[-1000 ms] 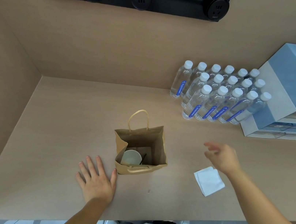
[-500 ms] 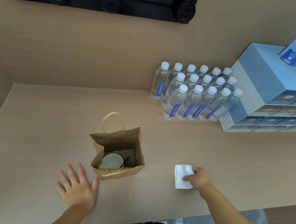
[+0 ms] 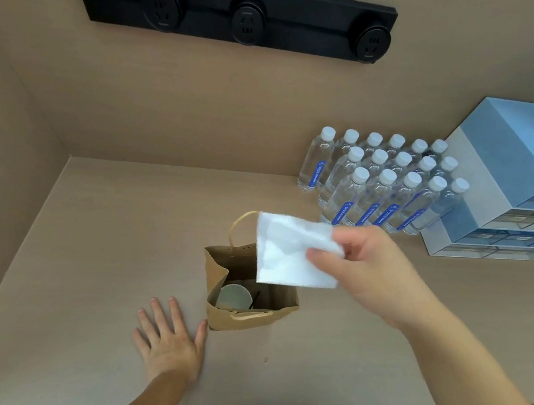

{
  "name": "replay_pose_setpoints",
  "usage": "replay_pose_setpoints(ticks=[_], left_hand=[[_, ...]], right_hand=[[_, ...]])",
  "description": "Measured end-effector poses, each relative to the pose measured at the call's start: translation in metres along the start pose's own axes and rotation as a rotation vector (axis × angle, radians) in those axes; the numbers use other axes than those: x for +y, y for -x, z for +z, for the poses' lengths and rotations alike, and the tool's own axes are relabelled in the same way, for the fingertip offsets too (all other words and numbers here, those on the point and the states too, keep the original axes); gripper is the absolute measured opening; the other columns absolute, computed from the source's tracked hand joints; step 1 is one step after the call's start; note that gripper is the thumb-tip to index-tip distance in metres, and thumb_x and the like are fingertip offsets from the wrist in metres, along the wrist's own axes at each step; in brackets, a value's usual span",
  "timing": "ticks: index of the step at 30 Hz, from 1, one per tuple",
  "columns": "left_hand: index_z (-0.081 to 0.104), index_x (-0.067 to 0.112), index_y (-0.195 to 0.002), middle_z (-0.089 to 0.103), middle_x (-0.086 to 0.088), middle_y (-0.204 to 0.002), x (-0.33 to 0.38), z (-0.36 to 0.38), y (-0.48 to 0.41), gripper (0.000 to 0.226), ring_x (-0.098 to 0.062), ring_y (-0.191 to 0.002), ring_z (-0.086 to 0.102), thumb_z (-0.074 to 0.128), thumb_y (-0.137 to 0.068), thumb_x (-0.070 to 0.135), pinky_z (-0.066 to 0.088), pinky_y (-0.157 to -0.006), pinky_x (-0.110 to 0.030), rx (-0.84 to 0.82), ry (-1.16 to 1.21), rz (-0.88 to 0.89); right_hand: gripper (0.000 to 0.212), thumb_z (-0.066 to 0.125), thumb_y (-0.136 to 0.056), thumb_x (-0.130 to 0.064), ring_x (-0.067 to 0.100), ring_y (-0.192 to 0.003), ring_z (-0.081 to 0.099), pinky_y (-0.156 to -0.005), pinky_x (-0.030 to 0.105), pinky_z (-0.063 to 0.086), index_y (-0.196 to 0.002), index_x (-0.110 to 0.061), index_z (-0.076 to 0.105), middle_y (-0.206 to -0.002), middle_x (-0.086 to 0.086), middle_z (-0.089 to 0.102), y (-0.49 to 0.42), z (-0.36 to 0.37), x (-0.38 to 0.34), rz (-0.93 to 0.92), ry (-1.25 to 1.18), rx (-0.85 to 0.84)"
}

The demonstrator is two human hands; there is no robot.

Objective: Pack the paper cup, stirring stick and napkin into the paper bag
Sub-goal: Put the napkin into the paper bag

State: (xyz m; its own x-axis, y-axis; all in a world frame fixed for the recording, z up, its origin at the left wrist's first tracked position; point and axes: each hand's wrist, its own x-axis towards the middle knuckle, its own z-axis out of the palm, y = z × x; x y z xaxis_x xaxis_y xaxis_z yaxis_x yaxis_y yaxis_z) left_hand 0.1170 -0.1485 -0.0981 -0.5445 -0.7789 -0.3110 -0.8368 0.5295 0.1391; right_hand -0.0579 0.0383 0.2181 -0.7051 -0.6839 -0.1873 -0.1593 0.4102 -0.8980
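A brown paper bag (image 3: 227, 319) stands upright and open on the tan counter, its twine handle at the back. Inside it I see a paper cup (image 3: 233, 298) from above, with a dark stirring stick (image 3: 254, 299) leaning beside the cup. My right hand (image 3: 367, 265) pinches a white napkin (image 3: 292, 250) by one edge and holds it in the air over the bag's right side, hiding part of the opening. Palm down, my left hand (image 3: 170, 338) lies flat on the counter with fingers spread, its thumb close to the bag's left bottom corner.
Several water bottles (image 3: 383, 181) with white caps stand in rows at the back right. A blue and white drawer box (image 3: 513, 189) sits right of them. A black socket strip (image 3: 245, 20) is mounted on the back wall. The counter's front edge (image 3: 288, 403) runs near my body.
My right hand picked the napkin up off the counter at the right and carried it up and left over the bag. The left hand stayed flat beside the bag.
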Motion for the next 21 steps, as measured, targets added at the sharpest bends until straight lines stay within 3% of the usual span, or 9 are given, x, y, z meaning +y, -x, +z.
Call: replay_pose_setpoints(ticks=[2,4,5,9,13,17,21], left_hand=[[-0.024,0.021,-0.147,-0.018,-0.014,-0.162,0.000,0.000,0.001,0.084,-0.039,-0.147,-0.018,-0.007,-0.082,0.071,-0.017,-0.116,-0.053,0.006,0.013,0.004],[-0.026,0.021,-0.146,-0.019,-0.014,-0.161,0.000,0.001,0.000,0.083,-0.039,-0.147,-0.019,-0.005,-0.082,0.070,-0.007,-0.118,-0.055,0.001,0.031,0.007],[-0.028,0.021,-0.145,-0.020,-0.014,-0.161,0.000,0.002,-0.001,0.083,-0.039,-0.147,-0.020,-0.006,-0.082,0.070,-0.006,-0.118,-0.055,-0.003,0.037,0.007],[-0.031,0.020,-0.143,-0.025,-0.014,-0.159,-0.001,0.004,-0.002,0.082,-0.039,-0.145,-0.024,-0.008,-0.082,0.070,-0.006,-0.119,-0.056,-0.013,0.048,0.012],[-0.031,0.019,-0.143,-0.022,-0.015,-0.160,-0.001,0.003,-0.001,0.081,-0.040,-0.146,-0.022,-0.008,-0.084,0.069,-0.006,-0.119,-0.056,-0.016,0.045,0.019],[-0.026,0.018,-0.146,-0.019,-0.016,-0.161,0.001,0.000,0.002,0.081,-0.041,-0.146,-0.019,-0.003,-0.085,0.068,-0.004,-0.119,-0.057,-0.017,0.056,0.022],[-0.026,0.018,-0.145,-0.018,-0.017,-0.161,0.001,-0.002,0.001,0.082,-0.042,-0.146,-0.018,-0.005,-0.084,0.068,-0.004,-0.119,-0.057,-0.024,0.055,0.023]], right_hand=[[0.024,0.057,-0.082,-0.010,0.012,-0.052,0.025,-0.045,0.028,0.024,-0.059,-0.011,0.052,-0.052,-0.003,0.032,-0.005,0.022,-0.013,-0.102,0.399,0.034],[0.039,0.049,-0.081,-0.004,0.017,-0.050,0.023,-0.040,0.024,0.019,-0.051,-0.020,0.031,-0.051,-0.003,0.027,-0.011,0.047,-0.018,-0.071,0.626,-0.015],[0.039,0.046,-0.081,-0.002,0.021,-0.051,0.027,-0.039,0.025,0.019,-0.052,-0.021,0.028,-0.055,-0.001,0.029,-0.015,0.058,-0.015,-0.024,0.713,-0.039],[0.019,0.046,-0.081,0.004,0.033,-0.070,0.046,-0.051,0.031,0.035,-0.074,-0.012,0.053,-0.068,0.006,0.039,-0.038,0.086,-0.001,0.087,0.941,-0.123],[0.024,0.060,-0.085,0.000,0.036,-0.094,0.064,-0.065,0.038,0.047,-0.108,-0.008,0.063,-0.097,0.016,0.063,-0.052,0.100,0.004,0.107,1.043,-0.178],[0.027,0.061,-0.088,-0.004,0.034,-0.099,0.065,-0.063,0.036,0.045,-0.114,-0.011,0.065,-0.110,0.013,0.064,-0.067,0.113,0.017,0.171,1.112,-0.232],[0.019,0.055,-0.089,0.000,0.035,-0.102,0.065,-0.070,0.040,0.053,-0.103,-0.007,0.067,-0.113,0.014,0.065,-0.081,0.123,0.025,0.224,1.165,-0.297]])
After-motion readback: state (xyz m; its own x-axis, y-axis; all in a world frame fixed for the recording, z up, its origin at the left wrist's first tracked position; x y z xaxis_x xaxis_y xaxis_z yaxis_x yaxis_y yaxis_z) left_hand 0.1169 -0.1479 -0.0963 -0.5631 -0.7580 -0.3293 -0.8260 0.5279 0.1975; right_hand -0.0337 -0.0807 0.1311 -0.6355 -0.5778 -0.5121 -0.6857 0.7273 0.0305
